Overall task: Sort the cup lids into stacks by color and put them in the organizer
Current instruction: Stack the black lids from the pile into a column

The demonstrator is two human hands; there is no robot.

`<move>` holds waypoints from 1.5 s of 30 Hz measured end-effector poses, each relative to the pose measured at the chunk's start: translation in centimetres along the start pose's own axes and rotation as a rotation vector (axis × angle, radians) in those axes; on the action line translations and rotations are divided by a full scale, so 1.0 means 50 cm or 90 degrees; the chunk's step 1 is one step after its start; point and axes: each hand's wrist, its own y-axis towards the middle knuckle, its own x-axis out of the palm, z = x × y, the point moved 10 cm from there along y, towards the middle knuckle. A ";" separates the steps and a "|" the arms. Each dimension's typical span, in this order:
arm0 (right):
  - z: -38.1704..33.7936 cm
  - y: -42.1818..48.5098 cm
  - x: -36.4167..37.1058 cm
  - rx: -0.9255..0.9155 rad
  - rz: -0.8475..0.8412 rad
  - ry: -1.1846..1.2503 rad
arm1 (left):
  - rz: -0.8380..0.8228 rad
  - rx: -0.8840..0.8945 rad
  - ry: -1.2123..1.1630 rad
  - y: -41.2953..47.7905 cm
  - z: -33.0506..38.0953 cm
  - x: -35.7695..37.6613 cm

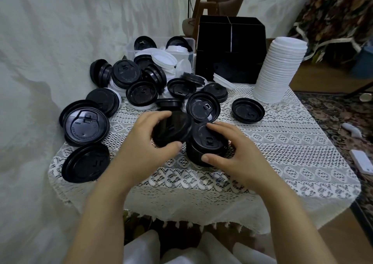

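Head view, and the count comes first. One black organizer (230,48) stands at the back of the surface (282,142). One tall white stack (280,70) rises just to its right. One clear tub (130,49) sits to its left, with black and white lids mixed inside.

From the tub toward the near left corner sprawls a heap of loose black lids (141,94). There are well over a dozen: some flat, some upside down, some tipped on edge. They overlap too much for an exact number. One more lies flat on its own, right of the heap. At least three loose white lids (163,60) show: two at the tub's front and one leaning at the organizer's foot.

Now the hands, two of them, both busy at the middle of the surface. The left grip (145,140) is half closed, with the thumb at the near rim and the fingers over the far rim. It clasps one black lid (171,128), which is tilted and lifted off the cloth. That lid overlaps the left edge of a short black stack (207,140); I cannot tell whether the two touch.

The right grip (232,148) wraps that stack, thumb pressed on the near wall and fingers curled over the far top edge. The stack stands on the lace cloth, in front of the heap. Its top lid faces up, tab showing. How many lids it has cannot be counted from here.
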 end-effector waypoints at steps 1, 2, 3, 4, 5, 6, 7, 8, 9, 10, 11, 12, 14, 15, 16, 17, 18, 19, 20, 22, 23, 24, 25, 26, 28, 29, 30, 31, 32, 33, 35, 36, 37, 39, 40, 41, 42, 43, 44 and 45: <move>0.001 0.000 0.000 0.002 0.002 0.007 | -0.003 0.023 -0.006 -0.001 0.015 0.014; 0.004 0.000 0.000 0.008 0.003 0.019 | -0.007 0.044 -0.008 -0.001 0.026 0.028; 0.009 0.000 0.000 0.016 0.004 0.036 | -0.011 0.063 -0.009 -0.001 0.036 0.043; 0.012 0.000 -0.001 0.021 0.004 0.054 | -0.017 0.077 -0.008 0.000 0.041 0.056; 0.015 -0.001 -0.001 0.023 0.001 0.071 | -0.022 0.083 -0.004 0.002 0.043 0.067; 0.019 -0.003 0.000 0.023 -0.007 0.083 | -0.027 0.086 0.001 0.004 0.043 0.077; 0.021 -0.004 0.000 0.021 -0.018 0.089 | -0.032 0.086 0.009 0.007 0.041 0.085; 0.023 -0.006 0.001 0.016 -0.032 0.093 | -0.038 0.087 0.017 0.009 0.040 0.091; 0.021 -0.008 0.000 0.010 -0.045 0.102 | -0.044 0.088 0.027 0.010 0.038 0.097; 0.017 -0.011 -0.003 0.002 -0.051 0.120 | -0.050 0.088 0.036 0.011 0.037 0.102; 0.012 -0.013 -0.007 -0.007 -0.050 0.142 | -0.056 0.089 0.042 0.011 0.036 0.106; 0.007 -0.014 -0.013 -0.016 -0.042 0.162 | -0.061 0.089 0.047 0.013 0.035 0.110; -0.001 -0.014 -0.022 -0.029 -0.017 0.185 | -0.070 0.091 0.055 0.015 0.036 0.120; -0.004 -0.013 -0.022 -0.033 -0.010 0.191 | -0.076 0.095 0.059 0.016 0.038 0.125; -0.004 -0.011 -0.020 -0.034 -0.007 0.193 | -0.082 0.100 0.060 0.017 0.039 0.131; -0.003 -0.010 -0.017 -0.034 -0.005 0.186 | -0.089 0.101 0.059 0.017 0.040 0.135; -0.001 -0.009 -0.014 -0.034 -0.002 0.172 | -0.095 0.100 0.057 0.018 0.039 0.140; 0.000 -0.008 -0.013 -0.034 0.002 0.159 | -0.100 0.098 0.057 0.018 0.038 0.142; 0.002 -0.007 -0.013 -0.033 0.007 0.149 | -0.104 0.095 0.058 0.019 0.036 0.145; 0.006 -0.005 -0.015 -0.027 0.015 0.130 | -0.113 0.090 0.063 0.020 0.032 0.149; 0.008 -0.004 -0.016 -0.023 0.017 0.119 | -0.121 0.086 0.067 0.020 0.029 0.152; 0.010 -0.004 -0.016 -0.020 0.017 0.109 | -0.132 0.079 0.067 0.020 0.025 0.155; 0.011 -0.004 -0.016 -0.017 0.016 0.102 | -0.145 0.068 0.064 0.019 0.019 0.158; 0.012 -0.005 -0.016 -0.015 0.016 0.096 | -0.160 0.057 0.058 0.018 0.013 0.162; 0.014 -0.004 -0.015 -0.013 0.015 0.090 | -0.185 0.032 0.037 0.016 0.003 0.168; 0.013 -0.004 -0.015 -0.013 0.014 0.087 | -0.193 0.018 0.019 0.014 0.000 0.168; 0.014 -0.003 -0.015 -0.013 0.012 0.082 | -0.200 0.003 -0.001 0.013 -0.003 0.169; 0.014 -0.002 -0.014 -0.013 0.010 0.077 | -0.205 -0.009 -0.018 0.012 -0.004 0.169; 0.014 -0.001 -0.013 -0.011 0.008 0.071 | -0.208 -0.016 -0.028 0.011 -0.005 0.169; 0.014 -0.001 -0.013 -0.010 0.005 0.065 | -0.212 -0.019 -0.035 0.010 -0.005 0.170; 0.015 0.001 -0.012 -0.008 0.003 0.058 | -0.217 -0.024 -0.049 0.010 -0.005 0.173; 0.014 0.001 -0.011 -0.007 0.001 0.055 | -0.219 -0.029 -0.058 0.010 -0.007 0.175; 0.014 0.001 -0.011 -0.007 0.001 0.054 | -0.221 -0.034 -0.067 0.010 -0.009 0.177; 0.014 0.002 -0.011 -0.003 -0.001 0.050 | -0.224 -0.043 -0.087 0.010 -0.014 0.179; 0.014 0.001 -0.011 -0.001 -0.002 0.045 | -0.226 -0.048 -0.097 0.009 -0.015 0.180; 0.013 0.002 -0.010 0.001 -0.002 0.040 | -0.228 -0.053 -0.106 0.009 -0.016 0.181; 0.014 0.003 -0.010 0.003 -0.001 0.036 | -0.230 -0.057 -0.112 0.009 -0.018 0.182; 0.013 0.003 -0.011 0.004 0.000 0.033 | -0.232 -0.058 -0.115 0.010 -0.019 0.182; 0.013 0.004 -0.012 0.005 0.000 0.030 | -0.233 -0.058 -0.115 0.010 -0.019 0.182; 0.012 0.004 -0.012 0.003 -0.004 0.031 | -0.234 -0.056 -0.114 0.011 -0.019 0.181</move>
